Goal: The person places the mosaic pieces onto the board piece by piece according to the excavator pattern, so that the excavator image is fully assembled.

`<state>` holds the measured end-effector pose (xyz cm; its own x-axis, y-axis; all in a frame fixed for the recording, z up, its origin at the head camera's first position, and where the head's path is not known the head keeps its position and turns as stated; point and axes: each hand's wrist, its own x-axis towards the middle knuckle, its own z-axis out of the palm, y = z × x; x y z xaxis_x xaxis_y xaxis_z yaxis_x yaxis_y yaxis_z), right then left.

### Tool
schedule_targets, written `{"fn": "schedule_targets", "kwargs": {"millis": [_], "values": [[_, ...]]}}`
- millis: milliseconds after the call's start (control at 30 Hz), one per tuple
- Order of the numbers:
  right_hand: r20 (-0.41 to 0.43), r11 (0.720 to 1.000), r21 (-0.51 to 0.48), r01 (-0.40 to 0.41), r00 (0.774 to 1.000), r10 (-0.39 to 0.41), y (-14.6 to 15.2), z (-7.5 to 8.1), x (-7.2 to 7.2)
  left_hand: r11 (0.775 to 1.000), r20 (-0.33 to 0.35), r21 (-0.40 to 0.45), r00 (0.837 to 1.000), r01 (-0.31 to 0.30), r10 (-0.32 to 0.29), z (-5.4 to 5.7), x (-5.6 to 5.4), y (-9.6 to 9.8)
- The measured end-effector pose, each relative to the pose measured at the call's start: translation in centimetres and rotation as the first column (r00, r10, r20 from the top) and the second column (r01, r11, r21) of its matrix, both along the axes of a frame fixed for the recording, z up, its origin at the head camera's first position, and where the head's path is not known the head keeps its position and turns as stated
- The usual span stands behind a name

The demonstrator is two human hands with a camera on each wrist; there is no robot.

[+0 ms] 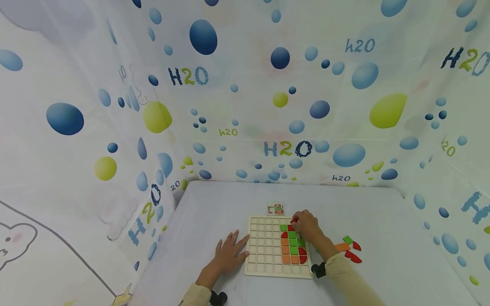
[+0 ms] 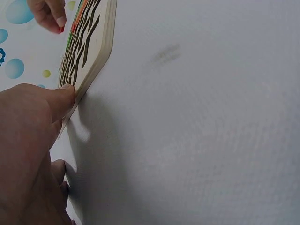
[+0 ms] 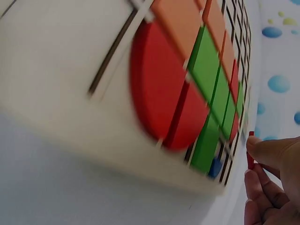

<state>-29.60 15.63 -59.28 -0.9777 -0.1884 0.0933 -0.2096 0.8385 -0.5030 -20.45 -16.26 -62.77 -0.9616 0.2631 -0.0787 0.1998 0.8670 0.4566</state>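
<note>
A pale wooden grid board [image 1: 264, 246] lies on the white table, with green squares [image 3: 206, 63], orange squares [image 3: 178, 23] and red quarter-round pieces [image 3: 157, 84] set in its right part. My left hand [image 1: 228, 255] rests beside the left edge, fingers spread; its thumb [image 2: 63, 101] touches the board's side in the left wrist view. Over the far right corner, my right hand [image 1: 309, 227] pinches a small red piece [image 3: 251, 150] between thumb and fingers. The hand partly hides that piece in the head view. A small blue spot [image 3: 215, 167] shows near the board's right side.
Right of the board lie loose pieces: a green one [image 1: 347, 239], an orange one [image 1: 342, 247] and several red ones [image 1: 357, 246]. Behind the board is a small patterned card [image 1: 275, 208]. A printed curtain [image 1: 245, 106] surrounds the table.
</note>
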Motion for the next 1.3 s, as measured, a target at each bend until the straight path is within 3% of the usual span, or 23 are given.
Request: {"fn": "schedule_targets", "kwargs": {"millis": [267, 533, 700, 1033, 1300], "values": [[-0.036, 0.988, -0.013, -0.153, 0.988, 0.152, -3.7, -0.7, -0.5, 1.000, 0.001, 0.016, 1.000, -0.004, 0.004, 0.2, 0.1, 0.2], [-0.066, 0.965, -0.024, -0.260, 0.964, 0.258, -5.1, -0.3, 0.4, 1.000, 0.014, 0.012, 1.000, 0.005, -0.006, 0.5, 0.2, 0.3], [-0.034, 0.955, -0.058, -0.291, 0.957, 0.289, -5.1, 0.0, 0.7, 1.000, 0.015, -0.001, 1.000, 0.001, -0.001, 0.6, 0.2, 0.2], [-0.016, 0.954, 0.047, -0.297, 0.954, 0.298, -4.8, -0.1, -0.1, 1.000, 0.001, 0.019, 1.000, 0.001, -0.001, 0.5, 0.4, 0.2], [0.003, 0.950, 0.016, -0.313, 0.950, 0.313, -4.7, -0.2, -0.2, 1.000, 0.003, 0.014, 1.000, -0.006, 0.006, 0.3, 0.3, 0.1]]}}
